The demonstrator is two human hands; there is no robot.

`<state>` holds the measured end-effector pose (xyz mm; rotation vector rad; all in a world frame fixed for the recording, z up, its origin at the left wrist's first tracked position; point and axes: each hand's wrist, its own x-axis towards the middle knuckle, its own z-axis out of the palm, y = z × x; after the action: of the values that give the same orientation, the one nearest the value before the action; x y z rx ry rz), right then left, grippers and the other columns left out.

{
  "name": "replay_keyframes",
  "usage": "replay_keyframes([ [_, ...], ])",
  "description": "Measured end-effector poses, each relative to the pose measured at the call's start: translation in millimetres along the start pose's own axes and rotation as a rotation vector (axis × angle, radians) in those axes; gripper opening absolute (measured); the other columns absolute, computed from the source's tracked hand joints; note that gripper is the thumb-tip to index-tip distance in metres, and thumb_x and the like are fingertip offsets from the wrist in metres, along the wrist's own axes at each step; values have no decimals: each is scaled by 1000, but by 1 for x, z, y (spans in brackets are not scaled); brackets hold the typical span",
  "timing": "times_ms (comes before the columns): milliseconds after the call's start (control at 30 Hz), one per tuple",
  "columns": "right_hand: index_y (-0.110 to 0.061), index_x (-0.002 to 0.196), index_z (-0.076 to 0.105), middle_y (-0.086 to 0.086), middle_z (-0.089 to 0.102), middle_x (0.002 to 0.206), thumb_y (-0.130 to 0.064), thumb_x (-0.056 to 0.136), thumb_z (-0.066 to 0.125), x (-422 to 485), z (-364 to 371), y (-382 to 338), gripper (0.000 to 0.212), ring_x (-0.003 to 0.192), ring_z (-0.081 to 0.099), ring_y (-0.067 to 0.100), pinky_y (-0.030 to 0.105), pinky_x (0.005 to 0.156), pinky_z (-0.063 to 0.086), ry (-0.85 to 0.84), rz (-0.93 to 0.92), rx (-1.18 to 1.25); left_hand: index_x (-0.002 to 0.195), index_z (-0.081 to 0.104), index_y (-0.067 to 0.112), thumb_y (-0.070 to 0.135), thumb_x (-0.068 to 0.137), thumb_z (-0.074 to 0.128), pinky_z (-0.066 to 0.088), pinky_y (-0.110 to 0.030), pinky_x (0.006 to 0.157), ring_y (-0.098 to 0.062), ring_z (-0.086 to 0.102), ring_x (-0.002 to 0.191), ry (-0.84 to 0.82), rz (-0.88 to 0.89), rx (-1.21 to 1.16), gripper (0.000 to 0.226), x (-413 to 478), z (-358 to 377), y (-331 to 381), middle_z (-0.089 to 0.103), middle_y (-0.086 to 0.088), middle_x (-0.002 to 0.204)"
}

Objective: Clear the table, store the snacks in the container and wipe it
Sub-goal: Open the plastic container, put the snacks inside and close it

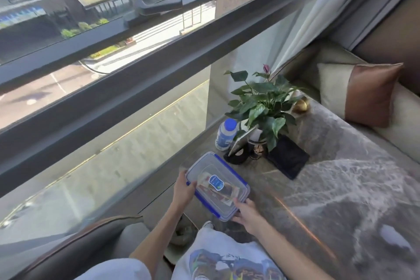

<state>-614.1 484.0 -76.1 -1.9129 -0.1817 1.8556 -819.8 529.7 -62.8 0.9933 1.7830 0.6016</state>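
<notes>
A clear plastic container (pixel 205 170) with a lid and blue latches sits at the near left corner of the grey marble table (pixel 341 177). Snack packets (pixel 223 192) show through the lid, which carries a blue sticker. My left hand (pixel 183 188) grips the container's left side. My right hand (pixel 246 213) holds its near right corner. Both hands touch the container while it rests on or just above the table edge; I cannot tell which.
A white bottle with a blue cap (pixel 226 134), a potted green plant (pixel 261 107), a tilted tablet-like object (pixel 242 141) and a dark folded cloth (pixel 287 159) stand at the table's far left. A sofa with a brown cushion (pixel 372 93) lies behind. A large window runs along the left.
</notes>
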Motion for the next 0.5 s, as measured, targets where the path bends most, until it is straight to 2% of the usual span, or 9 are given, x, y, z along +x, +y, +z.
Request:
replay_keyframes([
  [100,-11,128,47,15,63,123,-17,92,59,-3,2,-9,39,107,63,32,51,88,53,8,-30,41,124,46,11,13,84,62,47,-23,65,-19,59,89,-9,-6,7,42,9,0,3,60,-8,112],
  [200,-12,130,47,14,62,125,-15,91,59,-3,1,-15,41,110,62,32,53,93,51,-2,-44,53,128,43,12,14,85,62,47,-21,60,-19,59,89,-9,-36,-4,46,16,3,5,57,-10,116],
  [300,-11,132,46,14,61,126,-15,91,60,2,0,-15,44,110,62,31,56,94,49,5,-34,63,129,41,13,18,85,62,50,-27,66,-23,60,97,-14,-44,-18,49,16,4,9,56,-11,121],
  [333,-11,133,45,14,61,127,-15,91,60,1,0,-16,45,111,61,31,55,94,50,1,-34,59,130,40,13,20,85,62,52,-31,74,-27,58,105,-15,-14,0,51,14,5,11,54,-11,125],
  [367,-11,134,43,13,59,129,-17,91,60,0,0,-16,46,113,60,31,52,95,50,4,-36,41,134,37,12,22,86,59,51,-39,87,-30,52,118,1,25,58,54,12,7,12,49,-12,133],
  [433,-12,135,41,7,56,132,-20,91,61,-2,1,-17,49,119,56,29,44,95,49,44,-94,-43,145,24,16,28,92,49,30,-53,111,-33,23,141,43,118,296,60,6,11,11,26,-14,152],
  [500,-17,142,34,3,48,141,-25,91,61,-3,1,-14,58,130,46,27,40,104,41,162,-240,-241,148,13,29,38,97,35,11,-61,114,-34,-3,147,8,220,598,56,-3,16,11,0,-8,160],
])
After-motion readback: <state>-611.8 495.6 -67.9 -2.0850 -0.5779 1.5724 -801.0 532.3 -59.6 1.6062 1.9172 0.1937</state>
